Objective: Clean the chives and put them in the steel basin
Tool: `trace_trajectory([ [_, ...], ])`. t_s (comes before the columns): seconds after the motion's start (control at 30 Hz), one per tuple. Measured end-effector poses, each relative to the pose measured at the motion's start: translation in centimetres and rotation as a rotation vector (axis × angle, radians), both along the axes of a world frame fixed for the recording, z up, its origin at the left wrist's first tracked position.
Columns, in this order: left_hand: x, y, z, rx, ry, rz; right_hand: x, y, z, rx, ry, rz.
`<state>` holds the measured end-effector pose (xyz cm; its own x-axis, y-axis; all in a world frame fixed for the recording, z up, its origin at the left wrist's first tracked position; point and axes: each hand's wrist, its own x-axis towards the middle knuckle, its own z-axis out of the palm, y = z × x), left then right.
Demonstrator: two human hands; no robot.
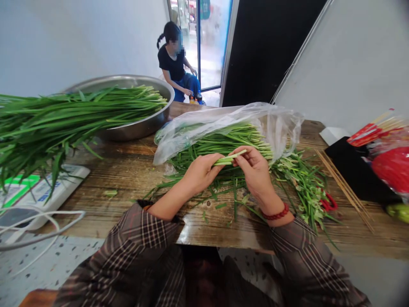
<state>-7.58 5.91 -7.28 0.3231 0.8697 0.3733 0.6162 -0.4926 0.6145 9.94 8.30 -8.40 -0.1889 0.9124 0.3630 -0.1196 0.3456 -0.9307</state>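
Several garlic chive stalks [225, 161] lie across both my hands, their pale ends pointing right. My left hand [202, 172] is closed round the stalks. The fingers of my right hand [254, 170] pinch at the pale ends. Just behind my hands, a heap of garlic chives [236, 135] lies partly inside a clear plastic bag [187, 128]. To the right of my right hand is a loose pile of trimmed leaves and stalk pieces [302, 179], with red scissor handles [329, 202] showing at its edge.
A metal basin [134, 131] at left holds long garlic chives, their leaves hanging over a white scale [57, 196]. White cables [54, 219] trail beside it. On the right are thin wooden sticks [347, 192] and a black box [358, 170]. A person [175, 64] sits near the glass door.
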Motion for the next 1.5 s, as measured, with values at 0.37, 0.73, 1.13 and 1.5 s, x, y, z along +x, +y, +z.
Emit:
trace_trajectory([
  [0.37,0.5,-0.6,0.0,0.015,0.444,0.129,1.0,0.9,-0.1,0.275,-0.406,-0.258],
  [0.73,-0.1,0.0,0.0,0.134,0.023,0.284,6.8,6.0,-1.3,0.44,-0.732,-0.64],
  [1.13,-0.4,0.2,-0.4,0.352,-0.203,0.218,5.1,4.2,0.0,0.58,-0.473,-0.582],
  [1.5,0.2,-0.5,0.0,0.198,0.064,0.099,2.7,1.1,1.7,0.411,-0.393,-0.108],
])
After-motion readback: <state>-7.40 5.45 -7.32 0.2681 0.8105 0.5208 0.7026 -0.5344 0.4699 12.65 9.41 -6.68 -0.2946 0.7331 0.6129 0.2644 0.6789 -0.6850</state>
